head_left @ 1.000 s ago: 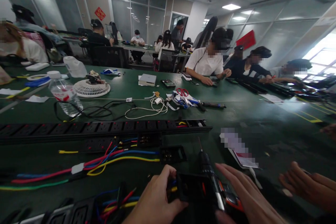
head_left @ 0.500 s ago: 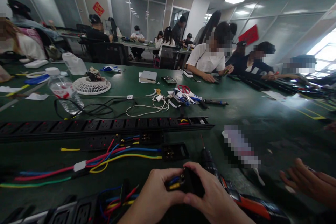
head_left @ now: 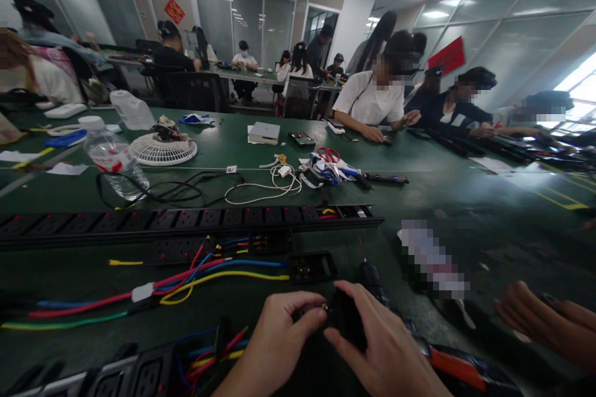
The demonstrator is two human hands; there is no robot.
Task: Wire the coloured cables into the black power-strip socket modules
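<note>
At the bottom centre my left hand (head_left: 282, 338) is closed, thumb and forefinger pinched on something small and dark with a shiny metal tip, mostly hidden by the fingers. Facing it, my right hand (head_left: 384, 341) curves around a black plastic part (head_left: 343, 313), its thumb apart from the left fingertips. Just beyond the hands lies a black socket module (head_left: 313, 267) with brass contacts, joined to blue and yellow wires (head_left: 223, 275). A power drill (head_left: 454, 367) with an orange and black body lies under and beside my right forearm, its bit pointing away.
A long black socket strip (head_left: 186, 220) crosses the table, with a partly built strip (head_left: 139, 375) at lower left. Behind stand a water bottle (head_left: 114, 161), a white fan grille (head_left: 162, 150) and red scissors (head_left: 328, 156). Another person's hand (head_left: 535, 316) rests at right.
My hands have drawn slightly apart. The left fingers now pinch more tightly, and the coloured wires seen between the hands are hidden. The view has shifted a little.
</note>
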